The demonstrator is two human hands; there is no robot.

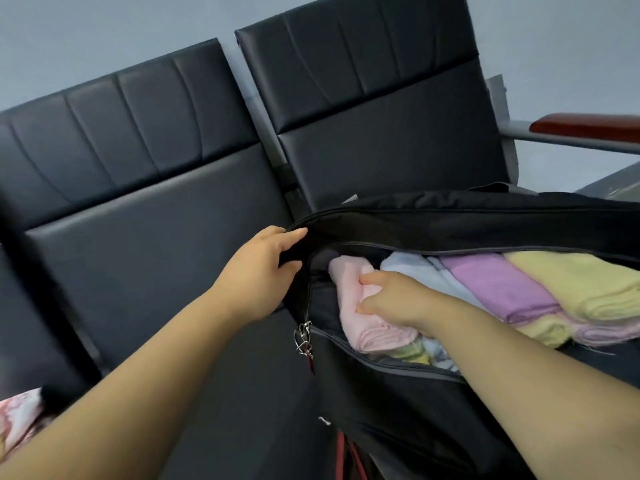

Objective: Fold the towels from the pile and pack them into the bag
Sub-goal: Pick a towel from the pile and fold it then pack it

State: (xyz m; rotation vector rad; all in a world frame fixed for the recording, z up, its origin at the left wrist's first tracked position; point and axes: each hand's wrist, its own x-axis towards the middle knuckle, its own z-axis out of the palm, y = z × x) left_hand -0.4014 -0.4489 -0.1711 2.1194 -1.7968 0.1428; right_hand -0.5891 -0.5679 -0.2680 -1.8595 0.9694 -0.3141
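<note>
On black padded chairs, we are pinching the flap of the black bag back with our left hand. Our right hand is gripping the folded pink towel inside the bag, which is lying crosswise to the opening, parallel to a blue towel, a purple towel and a yellow towel.

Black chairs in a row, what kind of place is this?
Probably a waiting room or office lobby. The black padded chairs stand side by side, one has a wood-topped metal armrest, and the wall behind is plain grey.
</note>
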